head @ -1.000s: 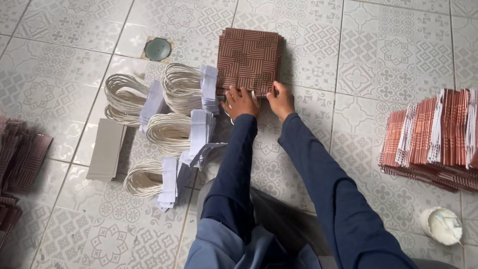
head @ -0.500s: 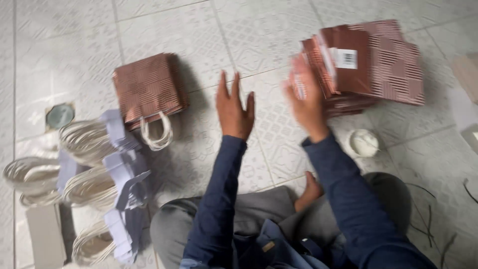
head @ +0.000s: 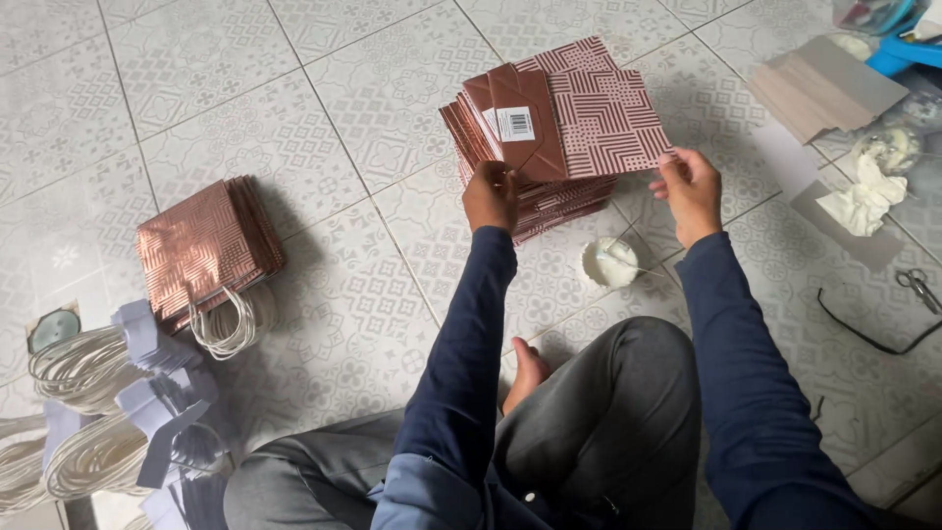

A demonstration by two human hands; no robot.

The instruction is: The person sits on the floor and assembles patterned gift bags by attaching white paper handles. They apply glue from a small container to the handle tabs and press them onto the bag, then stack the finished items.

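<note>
Hands are gripping a flat, folded paper bag with a reddish geometric pattern, lifting it off the stack of matching bags lying on the tiled floor. The left hand is closing its fingers round the bag's lower left edge, beside the brown folded base with its white label, while the right hand is pinching the lower right corner between thumb and fingertips. A small white dish is sitting just in front of the person's knee. Off to the left, a second pile of finished bags with white cord handles is lying near bundles of cord.
</note>
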